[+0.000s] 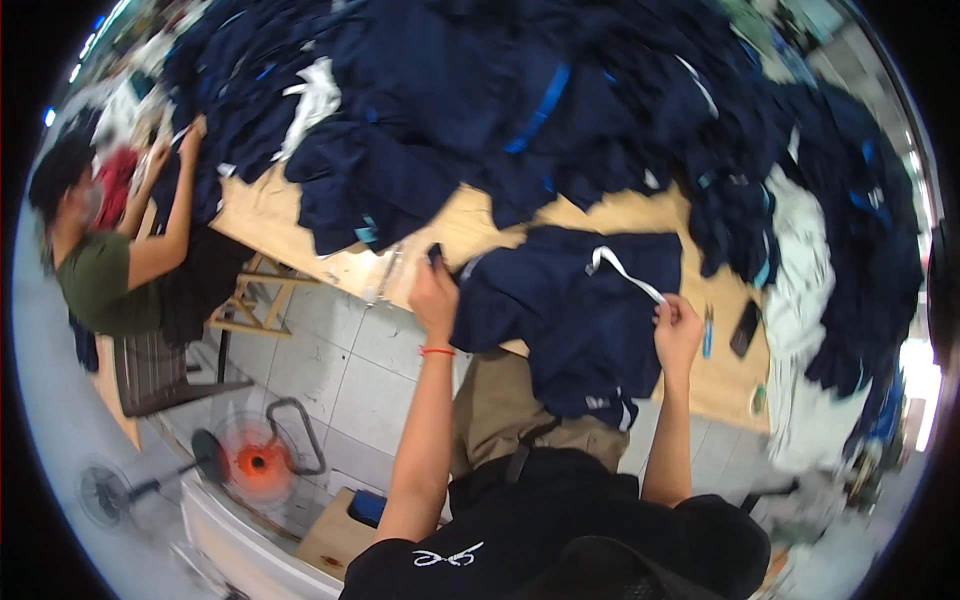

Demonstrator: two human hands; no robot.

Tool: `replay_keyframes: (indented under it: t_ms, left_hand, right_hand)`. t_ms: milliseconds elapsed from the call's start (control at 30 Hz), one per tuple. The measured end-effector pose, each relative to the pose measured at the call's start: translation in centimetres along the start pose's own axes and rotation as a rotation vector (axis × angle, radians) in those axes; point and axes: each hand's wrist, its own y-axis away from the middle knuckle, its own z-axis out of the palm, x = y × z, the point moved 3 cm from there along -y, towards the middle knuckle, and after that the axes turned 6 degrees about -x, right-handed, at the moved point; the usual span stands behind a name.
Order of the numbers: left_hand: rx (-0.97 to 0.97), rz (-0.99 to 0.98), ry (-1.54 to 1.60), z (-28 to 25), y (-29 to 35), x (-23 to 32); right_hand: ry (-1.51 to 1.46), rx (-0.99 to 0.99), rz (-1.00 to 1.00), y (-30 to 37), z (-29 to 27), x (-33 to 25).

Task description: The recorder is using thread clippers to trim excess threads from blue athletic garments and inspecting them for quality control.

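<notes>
A navy garment [590, 310] lies spread over the near edge of the wooden table and hangs down toward my lap. My right hand [679, 338] pinches one end of a narrow white strip [632, 274], whose other end lies on the garment's upper part. My left hand [435, 300] is closed at the garment's left side. A small dark thing [434, 253] sticks up from its fingers, too small to name. White tags show at the garment's lower hem.
Heaped navy garments [430, 80] cover the far table [280, 215]. Blue-handled snips [708, 332] and a black phone-like object [744, 328] lie at right, beside pale cloth [800, 270]. A co-worker [120, 255] sits at left handling cloth. A fan [258, 462] stands lower left.
</notes>
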Motion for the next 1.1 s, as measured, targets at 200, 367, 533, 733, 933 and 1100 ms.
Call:
replay_keyframes:
  t_ms: [200, 367, 533, 733, 933, 1100]
  left_hand:
    - [-0.261, -0.333, 0.921, -2.5, -2.1, 0.2]
    - [-0.321, -0.183, 1.154, -6.4, -0.8, 7.0]
    - [-0.16, -0.287, 1.09, -9.9, 1.3, 12.0]
    - [-0.599, -0.281, 1.613, -8.4, 3.4, 21.3]
    - [-1.31, -0.405, 1.091, -4.4, 10.3, 29.4]
    - [-1.333, -0.51, 1.009, -3.4, 10.6, 26.0]
  right_hand:
    - [0.375, 0.046, -0.144, 2.1, -2.6, 0.3]
    - [0.229, 0.067, -0.381, 0.4, -0.3, -1.8]
    - [0.218, 0.156, -0.393, -1.2, 2.5, 2.6]
    - [-1.323, 0.343, 0.515, 0.8, -0.2, 1.1]
    - [-0.432, -0.391, -0.515, 5.4, -2.9, -7.5]
    - [-0.302, -0.514, -0.333, 7.7, -0.3, -4.7]
